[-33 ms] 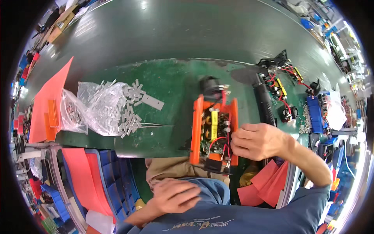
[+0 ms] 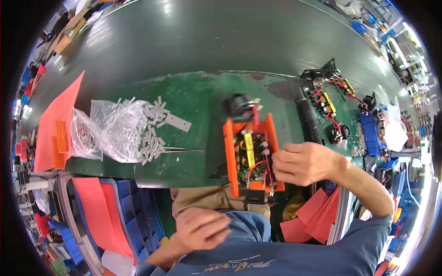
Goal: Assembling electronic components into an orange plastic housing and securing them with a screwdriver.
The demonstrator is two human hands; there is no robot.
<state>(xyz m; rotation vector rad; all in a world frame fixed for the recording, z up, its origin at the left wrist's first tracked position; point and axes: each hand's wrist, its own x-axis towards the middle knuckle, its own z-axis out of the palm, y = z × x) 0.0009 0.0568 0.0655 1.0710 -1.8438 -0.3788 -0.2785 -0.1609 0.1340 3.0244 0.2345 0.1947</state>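
Orange hsg. (image 2: 231, 158) w/ circuit assy (image 2: 249, 151), at near edge of bench (image 2: 184, 172), has been rotated slightly CCW; re-orientation in hand is implied. RH (image 2: 303, 163) fingers are clamped on its R wall; LH (image 2: 201, 228) fingers are loosely curled, nothing visibly gripped.

Small white letters (image 2: 261, 265) printed on the front of the blue T-shirt (image 2: 304, 253), gold marks (image 2: 234, 266) set beside them, too blurry to be read clearly.

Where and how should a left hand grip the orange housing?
The orange housing is probably best pinched by its left wall, from the left: that edge is untouched, while the right hand holds the opposite wall and components crowd the middle.
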